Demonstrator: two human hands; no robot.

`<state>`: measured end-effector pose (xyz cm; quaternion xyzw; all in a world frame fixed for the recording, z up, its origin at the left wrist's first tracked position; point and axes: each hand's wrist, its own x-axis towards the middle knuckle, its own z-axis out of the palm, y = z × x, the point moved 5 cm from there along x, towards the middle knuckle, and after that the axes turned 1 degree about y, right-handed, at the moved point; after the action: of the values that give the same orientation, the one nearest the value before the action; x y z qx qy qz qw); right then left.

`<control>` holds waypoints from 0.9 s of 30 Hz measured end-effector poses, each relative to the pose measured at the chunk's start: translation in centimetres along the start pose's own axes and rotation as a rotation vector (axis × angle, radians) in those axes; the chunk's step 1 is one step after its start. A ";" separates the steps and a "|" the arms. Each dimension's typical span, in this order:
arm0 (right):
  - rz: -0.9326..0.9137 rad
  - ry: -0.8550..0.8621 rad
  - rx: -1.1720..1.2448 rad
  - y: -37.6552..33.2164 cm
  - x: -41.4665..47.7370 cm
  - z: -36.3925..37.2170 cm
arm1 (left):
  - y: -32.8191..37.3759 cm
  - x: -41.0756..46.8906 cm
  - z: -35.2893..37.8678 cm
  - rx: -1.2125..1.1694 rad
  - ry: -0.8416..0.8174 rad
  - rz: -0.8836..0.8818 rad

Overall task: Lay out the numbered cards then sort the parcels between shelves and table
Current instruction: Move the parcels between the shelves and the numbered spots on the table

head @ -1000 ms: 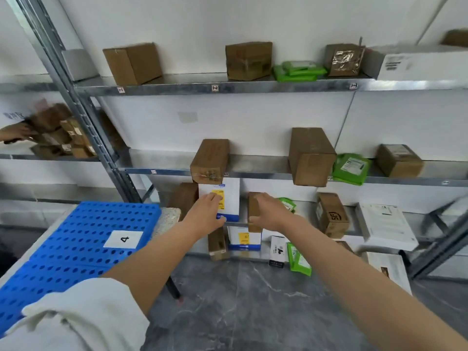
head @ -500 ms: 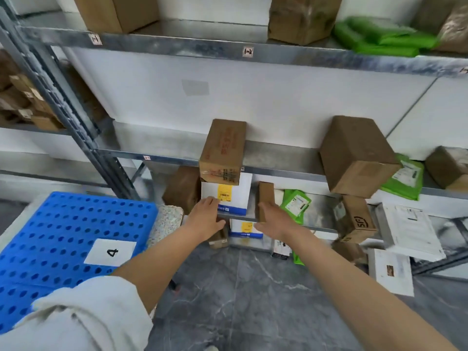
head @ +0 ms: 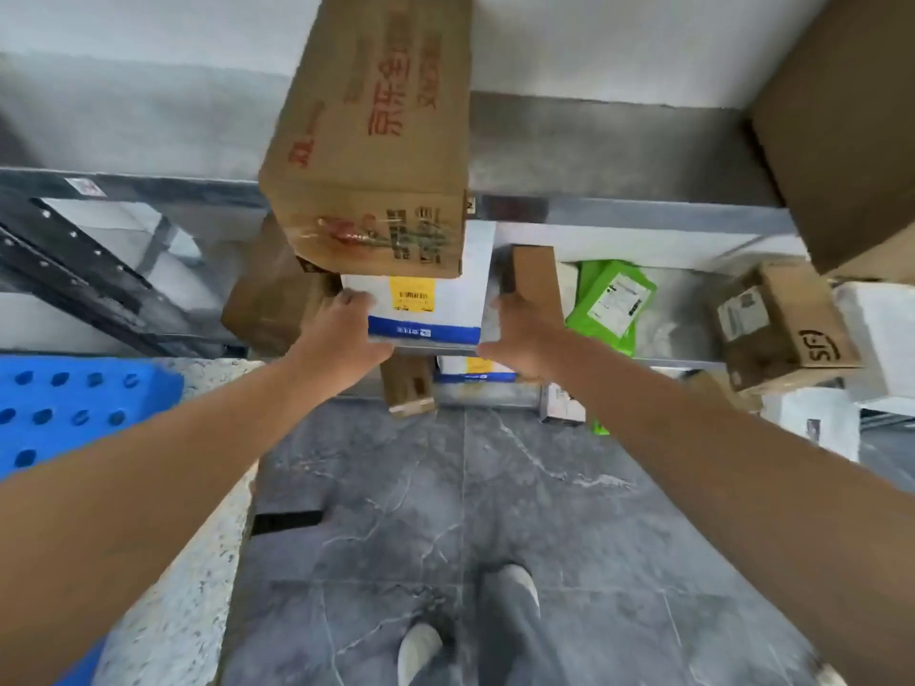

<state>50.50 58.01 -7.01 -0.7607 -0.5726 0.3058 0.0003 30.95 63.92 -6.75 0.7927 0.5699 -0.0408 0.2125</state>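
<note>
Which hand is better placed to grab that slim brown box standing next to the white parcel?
Right. The right hand sits just below the slim brown box, at the right edge of the white parcel; the left hand is on its far left side.

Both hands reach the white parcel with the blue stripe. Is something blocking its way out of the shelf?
The left hand and right hand hold the white parcel by its sides. A brown box on the shelf above overhangs it, so lifting straight up would likely hit it; pulling forward looks free.
</note>
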 end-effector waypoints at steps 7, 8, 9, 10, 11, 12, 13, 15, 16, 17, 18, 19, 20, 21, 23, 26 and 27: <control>0.058 0.126 0.200 5.1 11.2 1.3 | -2.4 10.6 4.8 -0.030 0.112 -0.200; 0.068 0.143 0.242 5.3 12.5 1.4 | -2.6 11.5 4.8 -0.066 0.103 -0.255; 0.076 0.145 0.278 5.4 13.8 1.7 | -2.8 12.5 4.9 -0.110 0.088 -0.299; 0.081 0.149 0.315 5.5 15.0 2.0 | -2.4 13.2 4.8 -0.116 0.072 -0.312; 0.090 0.151 0.353 5.5 15.9 2.3 | -0.6 13.0 4.1 -0.114 0.064 -0.278; 0.099 0.152 0.393 5.4 16.7 2.6 | 1.1 12.6 3.2 -0.169 0.064 -0.236; 0.107 0.147 0.431 5.2 17.4 2.9 | 1.6 12.4 2.8 -0.295 0.054 -0.232; 0.117 0.137 0.500 4.9 18.2 3.4 | 0.3 13.1 3.6 -0.441 0.046 -0.341; 0.126 0.140 0.537 4.9 18.4 3.5 | -3.0 16.2 6.0 -0.488 0.036 -0.413; 0.144 0.143 0.581 4.9 18.6 3.8 | -5.1 17.4 7.4 -0.607 0.042 -0.473; 0.157 0.149 0.631 5.0 18.8 4.1 | -5.8 17.6 7.9 -0.705 0.040 -0.488; 0.165 0.161 0.666 5.0 18.9 4.3 | -7.1 18.5 8.8 -0.793 0.042 -0.451; 0.167 0.181 0.687 5.2 19.0 4.5 | -8.3 19.1 9.4 -0.841 0.052 -0.419; 0.170 0.203 0.695 5.3 18.7 4.7 | -8.7 19.1 9.6 -0.907 0.066 -0.378; 0.168 0.253 0.696 6.0 17.8 4.9 | -7.4 17.1 8.8 -0.919 0.067 -0.346; 0.160 0.297 0.717 7.1 16.4 5.4 | -7.4 15.7 8.1 -0.874 0.131 -0.282; 0.153 0.298 0.733 7.0 15.7 5.4 | -7.5 15.2 7.8 -0.878 0.150 -0.279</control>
<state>56.54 67.45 -21.12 -0.7865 -0.3612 0.3751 0.3319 30.71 76.38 -20.64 0.5444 0.6480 0.2335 0.4787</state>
